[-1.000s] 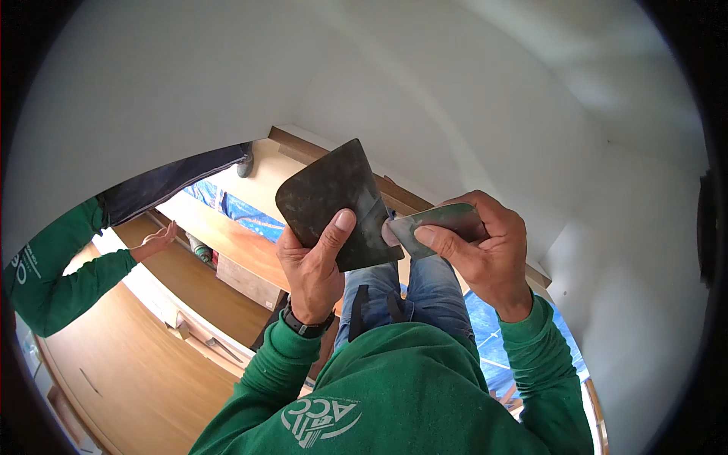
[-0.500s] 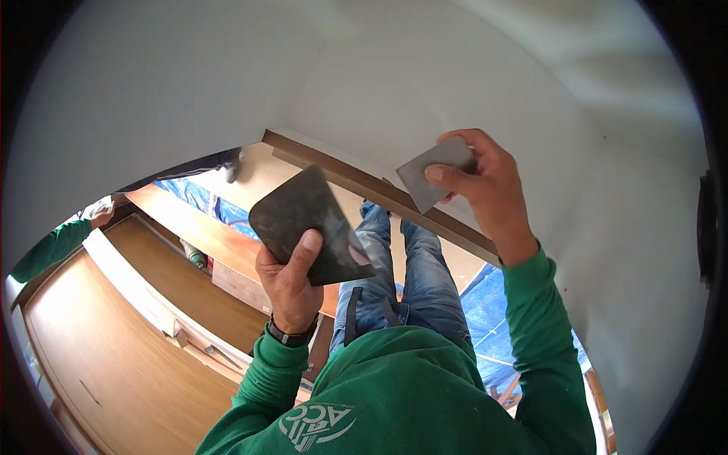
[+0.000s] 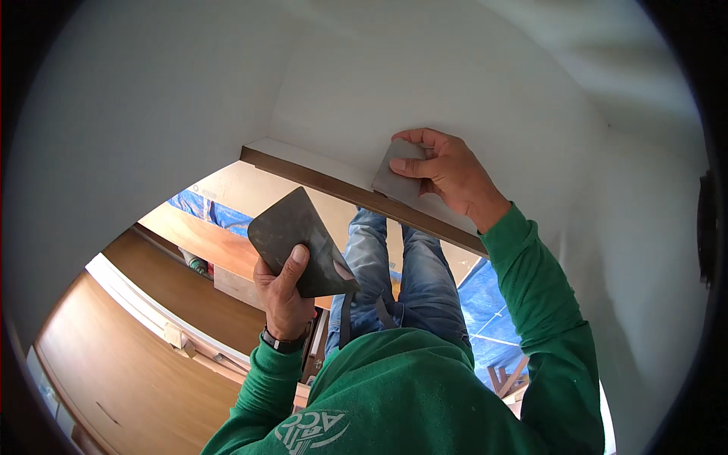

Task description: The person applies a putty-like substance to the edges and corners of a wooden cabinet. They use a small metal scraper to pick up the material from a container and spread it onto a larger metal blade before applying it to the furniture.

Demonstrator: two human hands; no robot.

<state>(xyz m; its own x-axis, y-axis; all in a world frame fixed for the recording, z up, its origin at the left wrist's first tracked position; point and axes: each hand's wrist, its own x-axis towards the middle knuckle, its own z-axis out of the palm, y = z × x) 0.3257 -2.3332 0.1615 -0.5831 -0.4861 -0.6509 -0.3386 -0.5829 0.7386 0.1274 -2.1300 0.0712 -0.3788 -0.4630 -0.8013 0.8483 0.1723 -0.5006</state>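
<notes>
My left hand [image 3: 287,299], with a watch on its wrist, is closed on a dark, flat putty board [image 3: 292,239] with rounded corners. The thumb lies on top, and a pale patch shows near the board's right edge. Further right, my right hand [image 3: 447,171] pinches a small grey putty scraper [image 3: 396,173] between thumb and fingers. The scraper's lower edge is at the white ledge [image 3: 318,161] beside the brown-edged strip [image 3: 349,193]; it looks to be touching there. Part of its face is hidden under the thumb and fingers.
Pale walls [image 3: 152,98] surround the ledge on the left, far side and right. Below are a large wooden panel [image 3: 144,364], a long orange-brown board [image 3: 201,235] and blue sheeting [image 3: 485,311] on the floor. My legs [image 3: 428,280] stand under the strip.
My right hand has moved left with the scraper, bringing it down to the ledge. My left hand and board have shifted slightly. Another person's green sleeve and hand at left have left the view.
</notes>
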